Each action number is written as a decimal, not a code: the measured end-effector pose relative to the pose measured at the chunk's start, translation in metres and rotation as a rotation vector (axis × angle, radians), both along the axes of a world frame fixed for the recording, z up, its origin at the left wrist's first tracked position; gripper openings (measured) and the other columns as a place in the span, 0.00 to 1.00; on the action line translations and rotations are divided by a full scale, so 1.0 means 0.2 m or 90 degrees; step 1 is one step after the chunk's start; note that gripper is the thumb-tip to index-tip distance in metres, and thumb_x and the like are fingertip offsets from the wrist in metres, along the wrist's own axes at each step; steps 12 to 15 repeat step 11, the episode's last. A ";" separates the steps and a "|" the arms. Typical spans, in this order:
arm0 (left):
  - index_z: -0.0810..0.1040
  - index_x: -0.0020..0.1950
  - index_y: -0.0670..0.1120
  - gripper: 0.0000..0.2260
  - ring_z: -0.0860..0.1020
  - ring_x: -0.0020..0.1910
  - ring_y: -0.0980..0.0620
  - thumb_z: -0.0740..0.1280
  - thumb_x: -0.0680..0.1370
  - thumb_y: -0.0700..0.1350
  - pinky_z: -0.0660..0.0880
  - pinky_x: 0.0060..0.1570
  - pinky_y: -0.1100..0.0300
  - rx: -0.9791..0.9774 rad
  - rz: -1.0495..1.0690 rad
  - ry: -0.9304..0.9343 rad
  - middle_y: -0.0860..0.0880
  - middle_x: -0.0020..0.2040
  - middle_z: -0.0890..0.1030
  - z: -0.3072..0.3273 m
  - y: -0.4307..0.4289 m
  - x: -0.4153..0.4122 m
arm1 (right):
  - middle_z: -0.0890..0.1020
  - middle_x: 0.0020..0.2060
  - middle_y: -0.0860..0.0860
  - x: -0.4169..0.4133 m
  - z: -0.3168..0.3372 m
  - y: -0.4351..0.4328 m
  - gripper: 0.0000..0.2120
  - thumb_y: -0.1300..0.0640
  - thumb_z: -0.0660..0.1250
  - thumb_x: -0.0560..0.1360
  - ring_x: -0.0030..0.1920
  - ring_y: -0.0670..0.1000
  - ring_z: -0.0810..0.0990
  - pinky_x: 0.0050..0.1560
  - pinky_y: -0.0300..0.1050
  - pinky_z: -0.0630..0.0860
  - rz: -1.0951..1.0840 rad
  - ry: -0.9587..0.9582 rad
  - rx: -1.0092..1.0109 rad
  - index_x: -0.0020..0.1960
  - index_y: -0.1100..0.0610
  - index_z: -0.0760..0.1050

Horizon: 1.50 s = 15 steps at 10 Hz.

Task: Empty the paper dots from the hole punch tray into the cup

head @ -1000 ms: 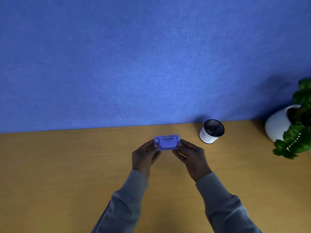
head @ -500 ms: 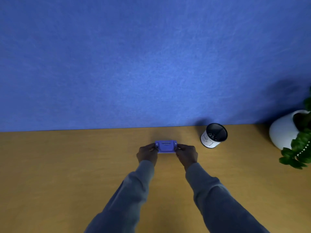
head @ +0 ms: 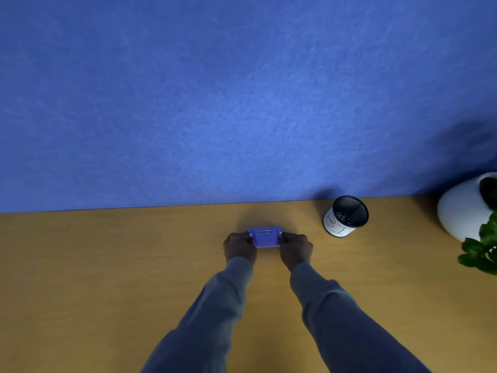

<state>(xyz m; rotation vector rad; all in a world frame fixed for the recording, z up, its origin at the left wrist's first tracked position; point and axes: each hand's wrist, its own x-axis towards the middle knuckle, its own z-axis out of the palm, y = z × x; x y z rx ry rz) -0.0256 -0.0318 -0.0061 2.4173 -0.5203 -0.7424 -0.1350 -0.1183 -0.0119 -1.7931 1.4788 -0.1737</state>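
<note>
A small blue hole punch (head: pixel 265 236) rests low over the wooden desk, near its far edge. My left hand (head: pixel 239 247) grips its left end and my right hand (head: pixel 295 249) grips its right end, both with fingers curled around it. To the right, apart from my hands, stands a white cup (head: pixel 345 218) with a dark inside and black scribbles on its side. Small white paper dots lie at the cup's bottom. The punch's underside and tray are hidden.
The wooden desk (head: pixel 107 278) ends at a blue felt wall (head: pixel 242 103) just behind the punch. A round white plant pot (head: pixel 462 208) with green leaves (head: pixel 484 251) stands at the far right, beyond the cup.
My hands have carried the hole punch forward and down toward the desk, and my fingers have curled tighter around its ends. The cup has stayed put.
</note>
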 end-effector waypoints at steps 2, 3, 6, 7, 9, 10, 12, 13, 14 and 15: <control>0.89 0.56 0.48 0.12 0.84 0.53 0.39 0.66 0.80 0.42 0.67 0.42 0.62 -0.008 0.021 0.012 0.39 0.50 0.88 -0.03 0.00 0.02 | 0.85 0.43 0.66 0.01 -0.03 0.00 0.10 0.63 0.66 0.78 0.47 0.67 0.81 0.41 0.50 0.69 -0.015 -0.010 -0.013 0.51 0.60 0.87; 0.88 0.58 0.49 0.12 0.84 0.54 0.40 0.66 0.81 0.44 0.65 0.42 0.63 0.000 0.013 0.013 0.40 0.51 0.88 -0.04 0.00 0.02 | 0.86 0.44 0.64 0.01 -0.03 0.00 0.10 0.62 0.67 0.77 0.47 0.65 0.82 0.39 0.47 0.63 -0.038 -0.012 -0.007 0.52 0.58 0.88; 0.89 0.54 0.47 0.10 0.84 0.57 0.40 0.67 0.80 0.43 0.74 0.50 0.60 0.007 0.003 -0.003 0.43 0.55 0.88 -0.05 0.04 0.02 | 0.89 0.51 0.55 -0.02 -0.03 -0.01 0.09 0.55 0.71 0.77 0.53 0.60 0.84 0.55 0.46 0.73 -0.106 -0.058 0.047 0.54 0.51 0.88; 0.89 0.55 0.49 0.10 0.84 0.57 0.42 0.67 0.80 0.44 0.70 0.47 0.63 0.006 -0.004 -0.002 0.45 0.55 0.88 -0.05 0.04 0.03 | 0.89 0.50 0.54 -0.01 -0.03 -0.02 0.08 0.55 0.72 0.76 0.54 0.60 0.83 0.55 0.45 0.73 -0.136 -0.069 0.067 0.53 0.51 0.88; 0.88 0.56 0.49 0.11 0.84 0.56 0.40 0.66 0.81 0.44 0.76 0.52 0.57 0.028 -0.036 0.000 0.42 0.54 0.88 -0.04 0.04 0.04 | 0.89 0.52 0.53 -0.01 -0.03 -0.03 0.09 0.54 0.72 0.76 0.56 0.59 0.81 0.53 0.41 0.69 -0.144 -0.066 0.085 0.55 0.50 0.87; 0.88 0.53 0.48 0.12 0.84 0.53 0.39 0.65 0.79 0.40 0.75 0.49 0.58 0.015 -0.032 0.003 0.42 0.50 0.88 -0.04 0.05 0.04 | 0.89 0.50 0.54 -0.04 -0.02 -0.03 0.10 0.54 0.71 0.75 0.57 0.61 0.80 0.56 0.46 0.73 -0.154 -0.094 0.113 0.54 0.50 0.87; 0.86 0.50 0.46 0.13 0.83 0.52 0.38 0.63 0.77 0.36 0.71 0.45 0.60 -0.003 -0.026 -0.015 0.41 0.49 0.87 -0.02 0.07 0.04 | 0.86 0.43 0.52 -0.07 0.03 -0.02 0.08 0.57 0.70 0.75 0.55 0.61 0.81 0.50 0.48 0.73 -0.190 -0.147 0.139 0.49 0.49 0.87; 0.86 0.50 0.46 0.13 0.83 0.52 0.38 0.63 0.77 0.36 0.71 0.45 0.60 -0.003 -0.026 -0.015 0.41 0.49 0.87 -0.02 0.07 0.04 | 0.86 0.43 0.52 -0.07 0.03 -0.02 0.08 0.57 0.70 0.75 0.55 0.61 0.81 0.50 0.48 0.73 -0.190 -0.147 0.139 0.49 0.49 0.87; 0.86 0.50 0.46 0.13 0.83 0.52 0.38 0.63 0.77 0.36 0.71 0.45 0.60 -0.003 -0.026 -0.015 0.41 0.49 0.87 -0.02 0.07 0.04 | 0.86 0.43 0.52 -0.07 0.03 -0.02 0.08 0.57 0.70 0.75 0.55 0.61 0.81 0.50 0.48 0.73 -0.190 -0.147 0.139 0.49 0.49 0.87; 0.86 0.50 0.46 0.13 0.83 0.52 0.38 0.63 0.77 0.36 0.71 0.45 0.60 -0.003 -0.026 -0.015 0.41 0.49 0.87 -0.02 0.07 0.04 | 0.86 0.43 0.52 -0.07 0.03 -0.02 0.08 0.57 0.70 0.75 0.55 0.61 0.81 0.50 0.48 0.73 -0.190 -0.147 0.139 0.49 0.49 0.87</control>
